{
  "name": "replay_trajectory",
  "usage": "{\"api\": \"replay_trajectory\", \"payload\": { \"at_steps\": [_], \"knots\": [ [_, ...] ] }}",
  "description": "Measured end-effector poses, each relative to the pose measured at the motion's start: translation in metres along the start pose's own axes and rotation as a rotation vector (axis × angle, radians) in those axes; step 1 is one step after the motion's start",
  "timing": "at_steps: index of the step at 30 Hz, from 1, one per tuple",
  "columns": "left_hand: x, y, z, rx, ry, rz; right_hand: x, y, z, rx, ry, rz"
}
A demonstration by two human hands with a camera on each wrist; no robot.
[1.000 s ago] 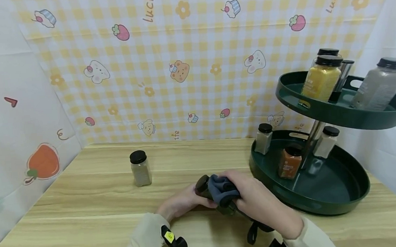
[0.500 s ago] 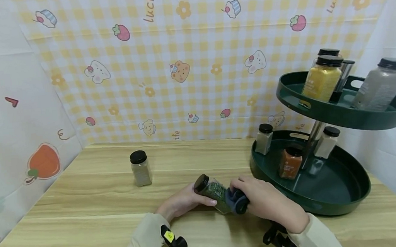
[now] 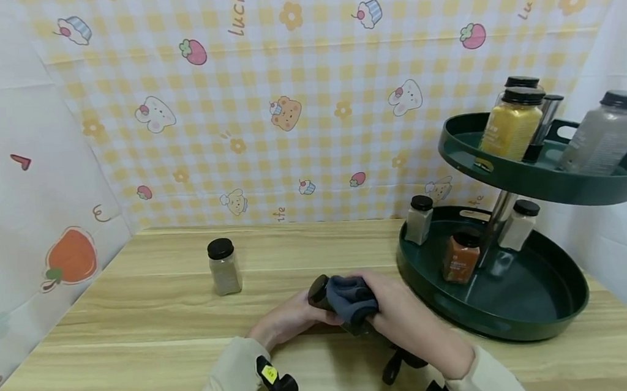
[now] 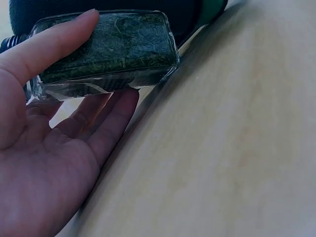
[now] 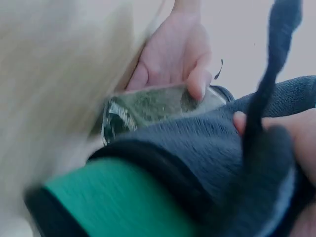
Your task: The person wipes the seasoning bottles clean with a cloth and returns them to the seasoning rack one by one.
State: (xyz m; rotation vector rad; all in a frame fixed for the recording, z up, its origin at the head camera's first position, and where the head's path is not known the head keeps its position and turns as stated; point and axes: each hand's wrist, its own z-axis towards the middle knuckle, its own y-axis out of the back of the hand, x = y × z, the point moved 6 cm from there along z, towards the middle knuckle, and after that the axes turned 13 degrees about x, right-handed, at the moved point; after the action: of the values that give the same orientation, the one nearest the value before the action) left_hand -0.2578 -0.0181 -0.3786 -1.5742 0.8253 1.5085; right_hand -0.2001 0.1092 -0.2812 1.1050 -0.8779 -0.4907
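My left hand (image 3: 286,320) holds a glass spice jar (image 4: 116,44) of dried green herbs, tilted on its side close over the table, its black cap pointing left. The thumb lies along the glass and the fingers are beneath it. My right hand (image 3: 397,308) grips a bunched dark blue-grey cloth (image 3: 350,297) with black edging, pressed over the jar. In the head view the cloth and right hand hide most of the glass. A green area (image 5: 118,197) shows beside the cloth's black edge in the right wrist view.
A second black-capped jar (image 3: 224,270) stands on the wooden table (image 3: 111,359) at the left. To the right is a dark green two-tier round rack (image 3: 523,326). Its upper tier bears a yellow jar (image 3: 510,131) and a grey jar (image 3: 599,136); below stands an orange jar (image 3: 461,260).
The right hand and cloth slid right toward the jar's base, baring the herbs, then came back left over the glass near the cap. The left hand has kept its place.
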Motion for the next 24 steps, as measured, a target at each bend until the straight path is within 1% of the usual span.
{"api": "replay_trajectory", "payload": {
  "at_steps": [4,7,9,12,14,15,17,21,23,24],
  "knots": [
    [-0.001,-0.002,0.001,0.004,0.0,-0.005,-0.012,-0.001,-0.002,0.112,-0.149,0.002],
    [-0.001,-0.002,0.002,0.003,-0.009,-0.011,-0.022,-0.001,-0.005,0.198,-0.247,-0.021],
    [0.0,-0.002,0.002,0.003,-0.016,-0.014,-0.027,-0.002,-0.007,0.239,-0.294,-0.033],
    [0.0,-0.001,0.002,0.0,-0.019,-0.019,-0.031,-0.004,-0.008,0.261,-0.318,-0.055],
    [0.0,-0.001,0.002,-0.001,-0.015,-0.024,-0.029,-0.004,-0.007,0.247,-0.297,-0.068],
    [0.001,-0.001,0.002,0.0,-0.013,-0.026,-0.026,-0.004,-0.006,0.23,-0.267,-0.079],
    [0.0,-0.001,0.001,0.003,-0.008,-0.027,-0.018,-0.004,-0.005,0.183,-0.189,-0.093],
    [0.0,0.001,-0.001,-0.017,-0.002,-0.015,0.002,0.0,-0.003,0.056,0.023,-0.086],
    [0.001,0.002,-0.002,-0.034,0.001,-0.011,0.008,0.001,-0.003,0.022,0.079,-0.075],
    [0.001,0.002,-0.003,-0.037,0.001,-0.008,0.01,0.001,-0.003,0.017,0.088,-0.075]
  ]
}}
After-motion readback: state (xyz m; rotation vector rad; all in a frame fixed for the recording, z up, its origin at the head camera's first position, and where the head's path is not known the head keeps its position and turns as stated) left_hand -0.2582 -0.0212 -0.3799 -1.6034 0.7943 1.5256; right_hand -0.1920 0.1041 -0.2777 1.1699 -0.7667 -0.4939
